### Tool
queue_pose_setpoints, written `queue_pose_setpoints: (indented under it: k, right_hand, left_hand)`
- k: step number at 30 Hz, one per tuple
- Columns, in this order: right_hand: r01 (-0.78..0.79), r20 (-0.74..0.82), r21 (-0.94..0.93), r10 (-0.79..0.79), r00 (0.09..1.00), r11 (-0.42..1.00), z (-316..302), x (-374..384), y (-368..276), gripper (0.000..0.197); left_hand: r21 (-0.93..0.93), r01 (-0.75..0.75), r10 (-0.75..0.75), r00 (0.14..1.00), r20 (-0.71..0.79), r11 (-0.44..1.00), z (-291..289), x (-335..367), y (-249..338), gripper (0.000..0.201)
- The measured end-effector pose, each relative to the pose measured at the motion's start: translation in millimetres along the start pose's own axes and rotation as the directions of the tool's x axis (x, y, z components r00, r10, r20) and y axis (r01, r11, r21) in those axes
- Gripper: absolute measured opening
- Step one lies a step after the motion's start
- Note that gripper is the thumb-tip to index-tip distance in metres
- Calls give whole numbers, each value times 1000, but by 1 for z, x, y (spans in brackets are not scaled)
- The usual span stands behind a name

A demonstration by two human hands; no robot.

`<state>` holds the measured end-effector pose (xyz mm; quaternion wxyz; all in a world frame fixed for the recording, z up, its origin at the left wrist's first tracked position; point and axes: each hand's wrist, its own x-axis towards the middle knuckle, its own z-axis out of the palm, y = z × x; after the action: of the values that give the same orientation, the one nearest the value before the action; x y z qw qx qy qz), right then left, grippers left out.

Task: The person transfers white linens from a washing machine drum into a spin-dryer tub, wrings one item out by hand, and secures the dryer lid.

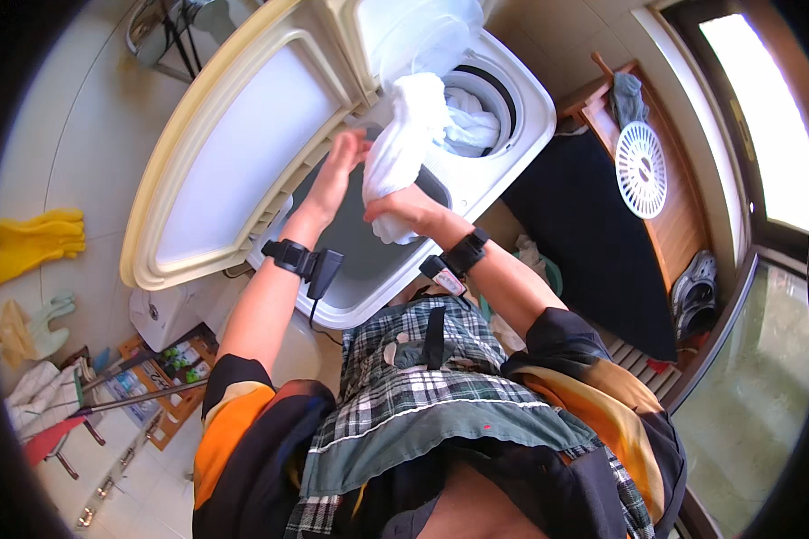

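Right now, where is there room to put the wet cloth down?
The grey wash tub under both hands looks bare. The raised lid is tilted, so nothing would stay. The round spin drum is crowded with white laundry. The left hand and right hand both grip the white cloth.

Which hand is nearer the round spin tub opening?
Right. The right hand grips the white cloth just below the spin tub opening; the left hand touches the cloth's far side, farther off.

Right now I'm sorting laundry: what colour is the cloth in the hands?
White; the cloth shows best in the head view.
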<state>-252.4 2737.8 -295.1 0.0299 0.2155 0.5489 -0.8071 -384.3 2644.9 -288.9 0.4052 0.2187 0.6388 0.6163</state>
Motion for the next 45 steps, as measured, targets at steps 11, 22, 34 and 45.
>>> queue_pose_setpoints:
  k: [11,22,34,45]
  right_hand:
    - [-13,111,810,-132,985,586,-7,8,-94,9]
    - [4,-301,539,189,935,842,4,45,-59,10]
    - [-469,-879,-114,131,459,876,-3,57,27,43]
    - [267,364,-148,-199,910,952,-12,-18,-15,117]
  left_hand:
    - [-192,425,-231,757,611,885,-15,-22,15,98]
    - [415,55,-202,926,318,908,-6,-27,27,55]
    - [870,207,-370,929,-31,448,47,-30,-31,33]
    - [3,261,-255,941,224,965,-3,-43,80,41]
